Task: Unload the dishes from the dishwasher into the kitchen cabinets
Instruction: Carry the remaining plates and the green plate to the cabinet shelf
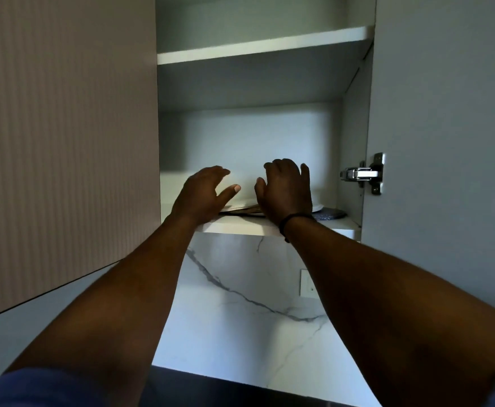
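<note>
Both my hands reach up into an open wall cabinet. My left hand (203,190) and my right hand (285,188) hover with fingers spread just above a low stack of flat plates (241,208) on the bottom shelf (240,226). Only the front rim of the stack shows between my wrists. Neither hand grips anything. A dark blue patterned dish (329,214) lies on the same shelf to the right, with a white dish (318,207) partly hidden behind my right wrist. The dishwasher is out of view.
The cabinet door (445,127) stands open on the right, its metal hinge (363,173) near my right hand. A ribbed closed door (64,142) is on the left. An upper shelf (263,45) sits above. Marble backsplash (240,304) with a wall socket (307,283) lies below.
</note>
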